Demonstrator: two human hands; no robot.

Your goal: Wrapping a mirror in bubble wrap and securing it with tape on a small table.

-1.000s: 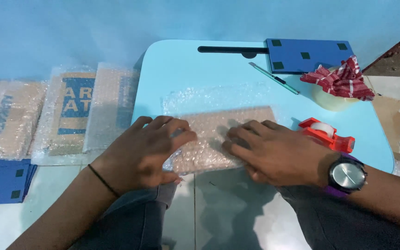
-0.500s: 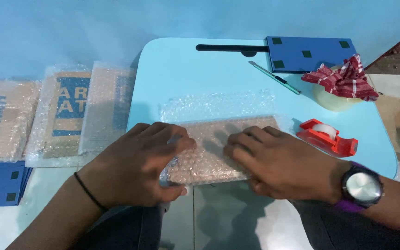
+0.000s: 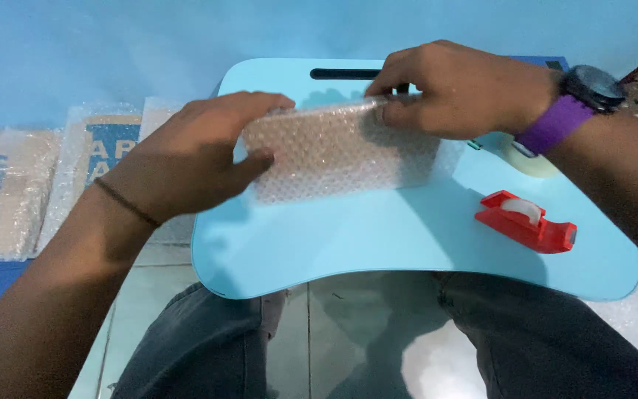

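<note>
The near half of the lap tray (image 3: 378, 251) lies bare; a red tape dispenser (image 3: 526, 222) blocks its right side, possibly a cup (image 3: 529, 159) behind.

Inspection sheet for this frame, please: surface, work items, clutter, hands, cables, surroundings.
Surface: light blue lap desk, slot near its far edge.
Work items: bubble-wrapped parcel on the desk.
Clutter: red tape dispenser at right; tape roll partly hidden by the wrist.
Hands: left hand grips the parcel's left end; right hand pinches its top edge, watch on wrist.
Cables: nothing seen.
Surroundings: wrapped packages on the floor at left; blue wall.
</note>
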